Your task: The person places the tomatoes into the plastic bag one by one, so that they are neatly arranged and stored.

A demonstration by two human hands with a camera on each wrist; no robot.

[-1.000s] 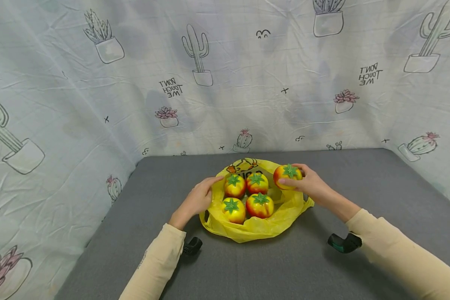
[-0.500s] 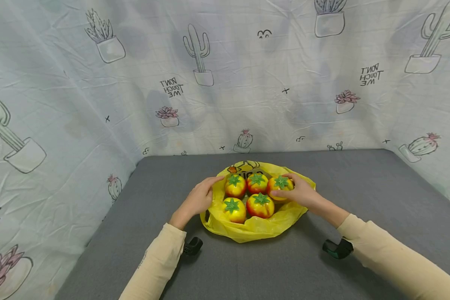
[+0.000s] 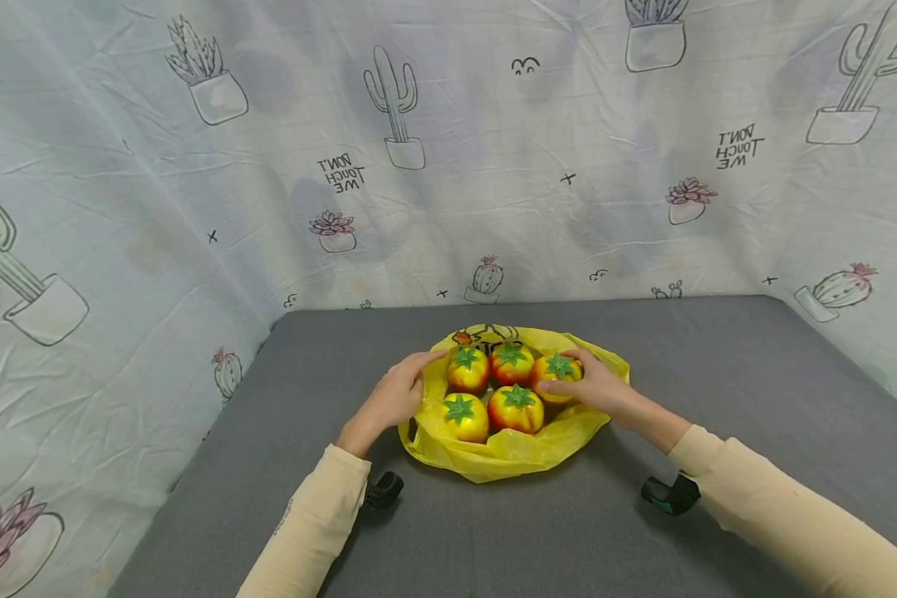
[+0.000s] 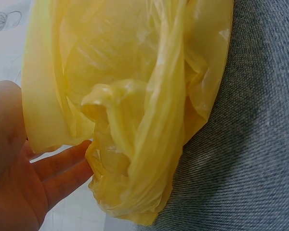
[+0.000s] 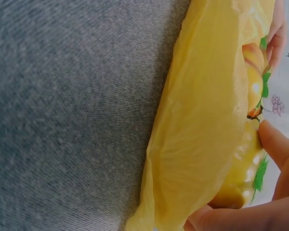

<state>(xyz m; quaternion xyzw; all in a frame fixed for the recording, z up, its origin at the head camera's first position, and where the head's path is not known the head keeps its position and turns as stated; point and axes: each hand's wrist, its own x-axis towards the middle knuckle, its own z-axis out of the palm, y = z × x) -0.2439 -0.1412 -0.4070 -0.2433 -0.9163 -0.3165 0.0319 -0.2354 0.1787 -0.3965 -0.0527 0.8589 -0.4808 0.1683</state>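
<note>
A yellow plastic bag (image 3: 504, 455) lies with its mouth spread wide, and several yellow-red tomatoes (image 3: 466, 418) with green star-shaped tops sit inside. My left hand (image 3: 399, 392) holds the bag's left rim. In the left wrist view the thumb is on one side of the yellow film (image 4: 130, 43) and the fingers are partly behind it. At the right side of the mouth, my right hand (image 3: 604, 390) grips the rightmost tomato (image 3: 553, 371), which is down among the others. The right wrist view shows thumb and fingers around that tomato (image 5: 238, 175), its lower part hidden by the bag.
The bag rests on a grey cloth-covered table (image 3: 478, 531). Behind it and to both sides hangs a pale curtain (image 3: 478, 183) printed with cacti. A black wrist device is on each forearm, close above the table.
My right hand has moved left and down from the bag's right rim, carrying the tomato in among the others. In the last half second it has barely shifted. My left hand stays put.
</note>
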